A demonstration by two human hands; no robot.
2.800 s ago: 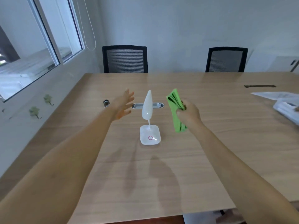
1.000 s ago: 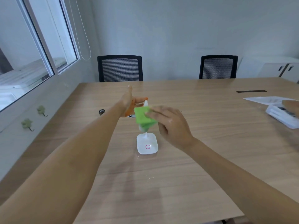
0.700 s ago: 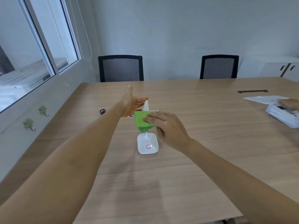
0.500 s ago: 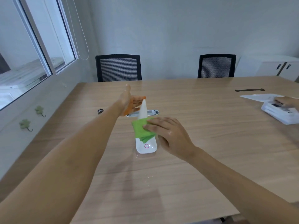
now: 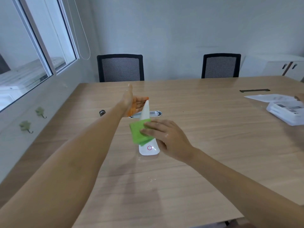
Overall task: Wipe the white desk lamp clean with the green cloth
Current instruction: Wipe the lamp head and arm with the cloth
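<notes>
The white desk lamp [image 5: 145, 111] stands mid-table, its tapered head pointing up and its square base [image 5: 149, 149] marked with a pink ring. A folded green cloth [image 5: 139, 134] covers the lower part of the lamp head and the neck. My right hand [image 5: 166, 137] presses the cloth against the lamp with flat fingers. My left hand [image 5: 134, 102] is behind the lamp's tip with its palm open and fingers spread, close to the tip; whether it touches I cannot tell.
A metal cable grommet [image 5: 154, 113] is set in the wooden table [image 5: 205, 132] behind the lamp. A small dark object [image 5: 102, 112] lies at the left. White papers and a box [image 5: 286, 111] lie far right, beside another person's hand. Two black chairs [image 5: 120, 68] stand opposite.
My right hand has slid the green cloth down the lamp head, from near the tip to just above the base. My left hand has stayed behind the tip.
</notes>
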